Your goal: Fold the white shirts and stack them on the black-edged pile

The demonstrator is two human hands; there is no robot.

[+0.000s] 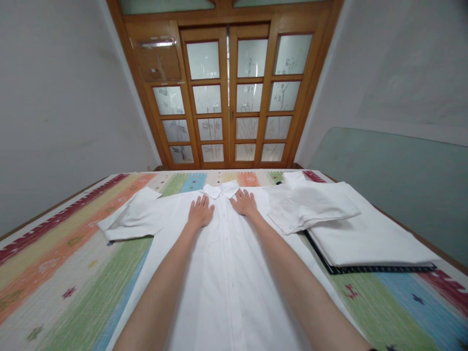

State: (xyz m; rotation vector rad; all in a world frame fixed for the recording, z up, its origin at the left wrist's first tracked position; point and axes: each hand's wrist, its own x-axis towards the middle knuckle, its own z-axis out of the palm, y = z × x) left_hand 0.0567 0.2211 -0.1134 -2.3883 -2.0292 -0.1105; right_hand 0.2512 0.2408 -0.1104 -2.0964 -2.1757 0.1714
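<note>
A white short-sleeved button-up shirt [223, 273] lies spread front side up, its collar [221, 189] at the far end and its button strip running toward me. My left hand [201, 211] rests flat on the shirt just below the left side of the collar, fingers apart. On the other side of the buttons, my right hand [244, 202] lies on the cloth by the right collar point, fingers stretched out. Neither hand grips the fabric. The left sleeve [133, 214] is spread outward with creases. The right sleeve [310, 204] overlaps a folded white cloth [369, 234].
Beneath the shirt is a colourful striped cover [91, 273] with small woven figures. A dark patterned item [383, 268] shows under the folded white cloth. Wooden doors [228, 97] with frosted panes stand beyond the far edge. A greenish panel [395, 165] leans along the right wall.
</note>
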